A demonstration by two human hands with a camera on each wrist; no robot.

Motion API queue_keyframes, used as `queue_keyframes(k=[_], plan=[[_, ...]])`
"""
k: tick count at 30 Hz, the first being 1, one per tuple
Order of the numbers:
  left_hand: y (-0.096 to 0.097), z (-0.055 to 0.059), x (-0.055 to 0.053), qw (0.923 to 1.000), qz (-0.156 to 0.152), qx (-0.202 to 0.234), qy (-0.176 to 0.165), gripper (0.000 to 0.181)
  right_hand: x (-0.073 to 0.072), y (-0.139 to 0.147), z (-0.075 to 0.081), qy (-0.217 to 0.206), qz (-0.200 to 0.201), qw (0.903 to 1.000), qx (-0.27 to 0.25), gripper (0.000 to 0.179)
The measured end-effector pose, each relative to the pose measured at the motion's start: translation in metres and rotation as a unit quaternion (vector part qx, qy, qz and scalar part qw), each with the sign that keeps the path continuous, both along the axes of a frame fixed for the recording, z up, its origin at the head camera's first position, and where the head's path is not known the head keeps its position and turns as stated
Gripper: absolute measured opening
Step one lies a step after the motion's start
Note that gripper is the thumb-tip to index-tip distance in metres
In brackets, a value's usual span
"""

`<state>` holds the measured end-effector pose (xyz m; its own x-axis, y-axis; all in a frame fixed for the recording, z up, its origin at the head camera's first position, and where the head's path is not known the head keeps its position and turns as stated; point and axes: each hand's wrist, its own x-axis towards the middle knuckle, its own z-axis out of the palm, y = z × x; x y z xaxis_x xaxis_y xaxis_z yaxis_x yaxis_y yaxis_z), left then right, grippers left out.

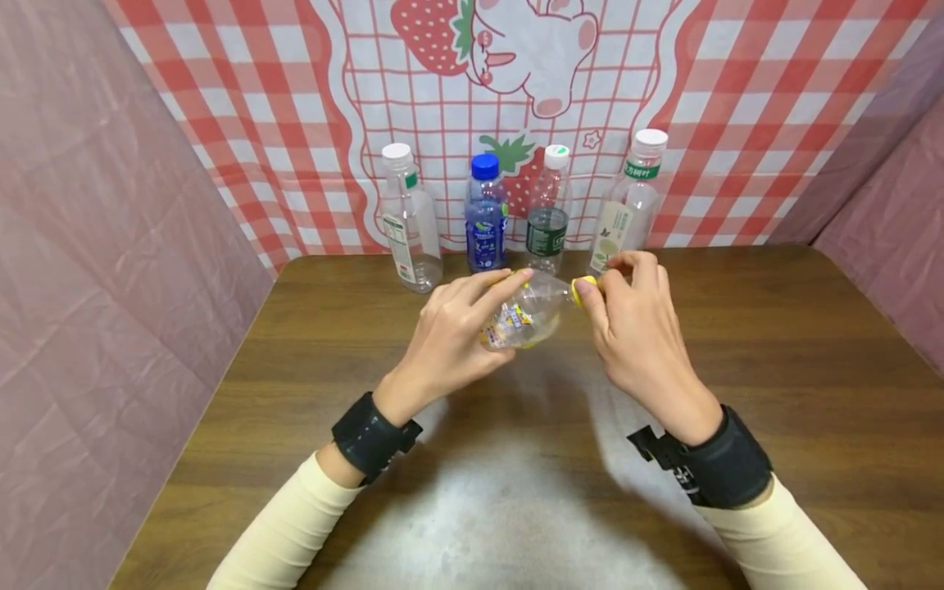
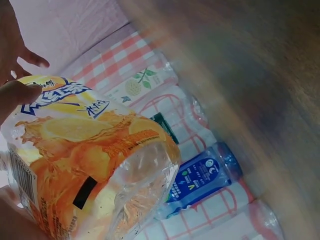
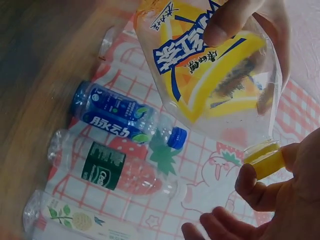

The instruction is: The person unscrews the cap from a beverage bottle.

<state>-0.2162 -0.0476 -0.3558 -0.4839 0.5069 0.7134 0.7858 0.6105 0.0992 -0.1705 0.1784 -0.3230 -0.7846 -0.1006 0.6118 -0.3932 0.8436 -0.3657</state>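
Item 1: orange-labelled clear btl, ctr of head frame, tilted, neck toward frame R; your L hand gripped its body, thumb and fingers spread wide round it. Item 2: yellow cap, at btl neck; your R hand pinched it, thumb/finger nearly closed. Item 3: 4 capped btls, upright, upper ctr.

Near tabletop passable; beyond the hands — four bottles block.

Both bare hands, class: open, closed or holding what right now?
Left hand: holding the orange-labelled clear plastic bottle.
Right hand: pinching its round yellow plastic cap.
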Motion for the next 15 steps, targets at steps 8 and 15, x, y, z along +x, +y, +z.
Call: queue_keyframes(k=[8,15], plan=[[-0.0044,0.0044,0.0005,0.9989,-0.030,0.012,-0.033,0.089,-0.0062,0.0043,-0.0001,0.004,0.057,0.9984,0.009,0.032],[-0.0061,0.0046,-0.0028,0.9904,-0.095,0.029,-0.096,0.089,-0.0017,0.0100,0.0073,0.001,0.093,0.9947,0.044,0.026]])
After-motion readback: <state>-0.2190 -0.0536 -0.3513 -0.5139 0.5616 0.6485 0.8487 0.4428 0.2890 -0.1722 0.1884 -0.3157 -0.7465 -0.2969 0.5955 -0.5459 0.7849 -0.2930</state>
